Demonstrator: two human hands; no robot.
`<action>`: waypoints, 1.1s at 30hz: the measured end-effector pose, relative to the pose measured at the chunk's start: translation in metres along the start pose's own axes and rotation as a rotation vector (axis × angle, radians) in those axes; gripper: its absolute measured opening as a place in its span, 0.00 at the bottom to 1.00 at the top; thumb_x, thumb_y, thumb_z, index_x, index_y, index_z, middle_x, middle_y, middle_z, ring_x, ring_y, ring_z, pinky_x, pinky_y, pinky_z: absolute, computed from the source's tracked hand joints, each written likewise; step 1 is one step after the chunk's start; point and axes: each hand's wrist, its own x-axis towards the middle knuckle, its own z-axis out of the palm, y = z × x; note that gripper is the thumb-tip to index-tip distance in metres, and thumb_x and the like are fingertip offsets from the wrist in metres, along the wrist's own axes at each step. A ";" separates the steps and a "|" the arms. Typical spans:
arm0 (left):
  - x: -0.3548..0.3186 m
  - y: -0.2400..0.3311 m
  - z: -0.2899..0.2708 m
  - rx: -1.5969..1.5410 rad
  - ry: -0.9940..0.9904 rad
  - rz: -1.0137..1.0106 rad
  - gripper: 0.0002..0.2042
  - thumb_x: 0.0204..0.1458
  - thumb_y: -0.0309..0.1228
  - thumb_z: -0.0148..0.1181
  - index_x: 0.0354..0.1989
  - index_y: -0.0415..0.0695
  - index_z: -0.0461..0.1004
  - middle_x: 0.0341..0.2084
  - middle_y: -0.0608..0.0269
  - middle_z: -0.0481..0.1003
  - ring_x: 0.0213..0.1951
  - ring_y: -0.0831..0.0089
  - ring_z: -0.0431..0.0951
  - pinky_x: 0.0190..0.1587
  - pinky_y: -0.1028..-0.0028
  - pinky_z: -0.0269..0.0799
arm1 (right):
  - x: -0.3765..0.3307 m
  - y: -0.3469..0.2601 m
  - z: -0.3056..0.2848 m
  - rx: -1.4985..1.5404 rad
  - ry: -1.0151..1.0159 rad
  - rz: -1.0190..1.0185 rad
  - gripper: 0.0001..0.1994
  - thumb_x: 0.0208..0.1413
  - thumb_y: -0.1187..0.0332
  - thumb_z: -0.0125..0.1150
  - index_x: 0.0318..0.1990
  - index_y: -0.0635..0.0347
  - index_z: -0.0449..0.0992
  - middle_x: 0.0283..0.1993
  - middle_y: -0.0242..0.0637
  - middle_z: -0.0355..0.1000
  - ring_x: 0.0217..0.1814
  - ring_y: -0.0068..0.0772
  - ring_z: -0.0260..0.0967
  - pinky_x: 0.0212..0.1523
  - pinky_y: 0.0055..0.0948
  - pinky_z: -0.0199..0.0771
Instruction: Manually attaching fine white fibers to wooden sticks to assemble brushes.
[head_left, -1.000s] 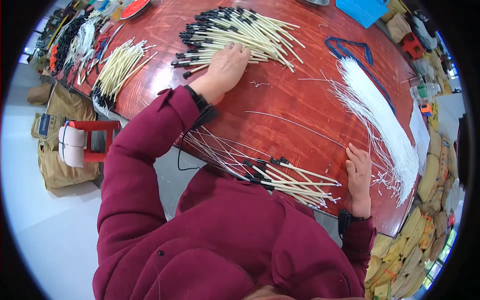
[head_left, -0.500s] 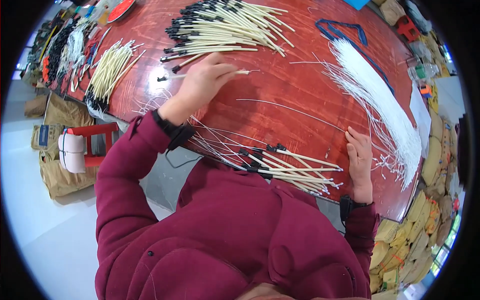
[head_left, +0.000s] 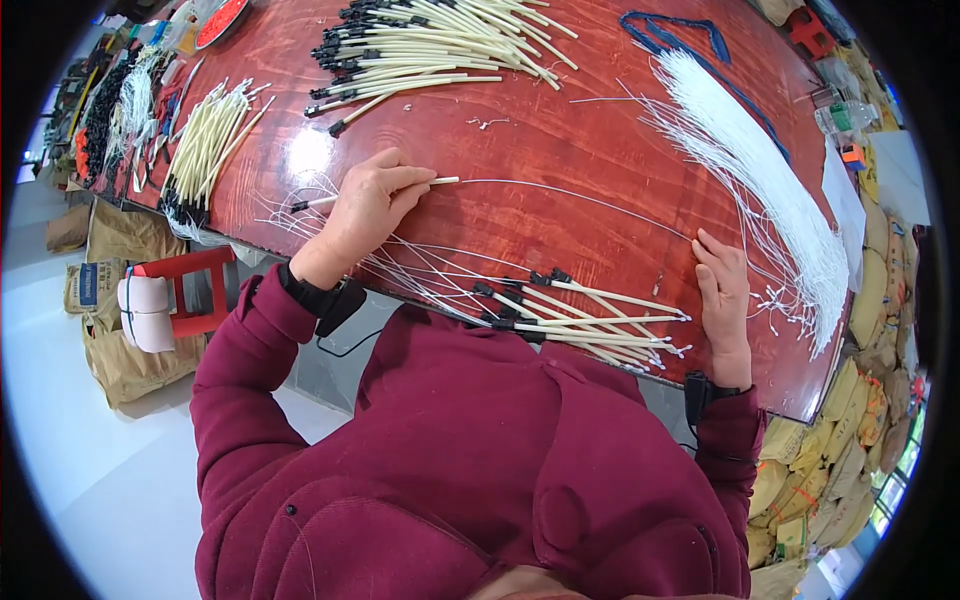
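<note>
My left hand is closed round a thin cream tube with a black end piece at its left. From the tube's right end a thin white cord bows across the table to my right hand, whose fingers are pinched on its other end. Whether the cord enters the tube is too small to tell. Nearest my body lies a loose bunch of similar tubes with black ends, white cords trailing left from them. A thick sheaf of white cords lies right of my right hand.
A big heap of cream tubes with black ends spreads over the far side of the red table. A smaller bundle stands at left, and a bowl of red bits behind it. A blue strap lies at far right.
My left hand has come nearer to me and slightly left with the tube. The cord's free end now meets the tube's right end. My right hand has stayed almost in place.
</note>
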 end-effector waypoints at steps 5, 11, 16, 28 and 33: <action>-0.002 0.001 0.001 0.004 -0.014 -0.007 0.08 0.52 0.22 0.66 0.41 0.39 0.84 0.29 0.56 0.75 0.32 0.57 0.78 0.36 0.64 0.73 | -0.001 0.002 0.002 -0.001 0.005 -0.004 0.16 0.67 0.66 0.56 0.55 0.65 0.80 0.62 0.41 0.75 0.60 0.41 0.67 0.64 0.35 0.64; -0.001 0.001 0.005 0.009 -0.014 -0.012 0.08 0.52 0.22 0.66 0.41 0.39 0.84 0.30 0.56 0.76 0.33 0.57 0.79 0.37 0.64 0.74 | -0.004 0.003 0.002 0.006 0.010 0.001 0.15 0.67 0.66 0.56 0.55 0.65 0.80 0.62 0.41 0.75 0.60 0.41 0.67 0.64 0.35 0.64; -0.001 0.003 0.007 0.010 -0.019 -0.006 0.08 0.52 0.22 0.66 0.41 0.39 0.84 0.31 0.56 0.77 0.33 0.57 0.79 0.37 0.65 0.75 | -0.005 0.004 0.004 0.002 0.011 0.001 0.16 0.67 0.66 0.57 0.55 0.64 0.80 0.62 0.41 0.75 0.61 0.41 0.67 0.64 0.35 0.64; 0.003 0.000 0.012 0.067 -0.010 0.026 0.09 0.52 0.24 0.65 0.41 0.42 0.84 0.30 0.56 0.76 0.34 0.56 0.79 0.38 0.62 0.74 | -0.001 0.005 0.007 -0.007 -0.006 -0.007 0.15 0.66 0.67 0.58 0.55 0.63 0.81 0.63 0.40 0.73 0.62 0.40 0.67 0.65 0.34 0.64; 0.036 0.003 0.029 0.208 0.003 0.236 0.08 0.52 0.23 0.64 0.40 0.41 0.83 0.34 0.57 0.79 0.36 0.56 0.81 0.37 0.62 0.76 | 0.000 -0.006 0.003 0.002 -0.057 -0.023 0.15 0.64 0.68 0.59 0.54 0.62 0.81 0.64 0.40 0.73 0.62 0.40 0.66 0.65 0.35 0.64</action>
